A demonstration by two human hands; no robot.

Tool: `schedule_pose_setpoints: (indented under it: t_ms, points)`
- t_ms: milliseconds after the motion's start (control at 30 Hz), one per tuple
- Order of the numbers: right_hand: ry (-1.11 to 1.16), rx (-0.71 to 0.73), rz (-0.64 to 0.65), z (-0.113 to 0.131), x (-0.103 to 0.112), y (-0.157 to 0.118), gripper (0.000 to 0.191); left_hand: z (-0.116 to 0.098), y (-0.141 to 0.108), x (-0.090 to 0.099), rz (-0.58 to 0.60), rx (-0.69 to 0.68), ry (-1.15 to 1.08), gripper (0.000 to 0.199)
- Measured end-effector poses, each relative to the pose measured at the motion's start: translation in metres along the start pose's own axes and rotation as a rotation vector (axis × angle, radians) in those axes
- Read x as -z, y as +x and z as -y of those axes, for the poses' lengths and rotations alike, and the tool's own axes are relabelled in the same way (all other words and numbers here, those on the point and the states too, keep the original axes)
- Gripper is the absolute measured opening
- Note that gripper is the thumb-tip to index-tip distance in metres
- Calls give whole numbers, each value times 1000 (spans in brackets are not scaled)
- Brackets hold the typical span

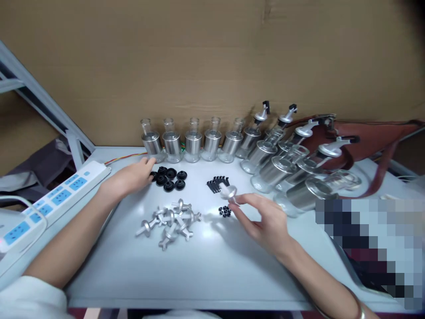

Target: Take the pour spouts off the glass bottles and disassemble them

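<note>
My right hand (265, 221) pinches a silver pourer spout (228, 192) between thumb and fingers, its disc tilted above the table. Just below it lie small black rings (225, 211), and behind it a row of black flip caps (217, 183). My left hand (133, 177) is at the left edge of a group of black rubber stoppers (169, 186). Its fingers are closed on one black stopper (153, 176), mostly hidden by the hand. A heap of silver pourer spouts (171, 218) lies between the hands, nearer to me.
Several glass bottles with steel sleeves (193, 141) line the back; others stand at right, some fitted with pourers (330, 148). A brown bag (372, 141) sits behind them. A white power strip (59, 199) runs along the left, and a blurred-out object (375, 248) lies at right.
</note>
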State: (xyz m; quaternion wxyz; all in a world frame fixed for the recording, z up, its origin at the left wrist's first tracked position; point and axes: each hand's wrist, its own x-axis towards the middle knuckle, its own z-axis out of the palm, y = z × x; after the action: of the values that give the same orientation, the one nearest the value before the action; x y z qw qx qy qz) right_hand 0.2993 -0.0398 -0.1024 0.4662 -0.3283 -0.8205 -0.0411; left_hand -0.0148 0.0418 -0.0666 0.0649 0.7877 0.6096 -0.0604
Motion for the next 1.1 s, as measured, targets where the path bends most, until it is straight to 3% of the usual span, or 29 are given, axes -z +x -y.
schedule_pose_setpoints:
  t_ms: [100,200,300,400,533,667,733,800,933,1000,1100]
  points:
    - [-42,33,161,6,-4,6,10,-18,-24,0,-87,-5,19,41]
    - [-83,-132,426,12,-16,11,9,-33,-47,-13,-187,-208,-158,61]
    - [-138,-269,615,19,-34,14,3,-38,-59,-37,-181,-400,-383,83]
    - [-172,-303,662,27,-50,15,3,-37,-61,-55,-183,-532,-488,95]
    - [-171,-327,721,33,-55,13,2,-30,-61,-56,-170,-709,-480,92]
    - [-28,-365,717,36,-48,9,4,-21,-68,-57,-164,-674,-477,102]
    - [87,-413,666,38,-44,5,14,-19,-69,-62,-169,-653,-460,110]
    - [191,-474,648,40,-42,1,36,-21,-69,-69,-152,-658,-437,116]
    - [391,-620,772,46,-43,-8,87,-26,-67,-76,-141,-686,-398,119]
    - [445,-643,818,49,-46,-11,90,-28,-67,-76,-161,-690,-364,113]
    - [438,-614,840,50,-50,-12,79,-27,-66,-76,-169,-670,-305,97]
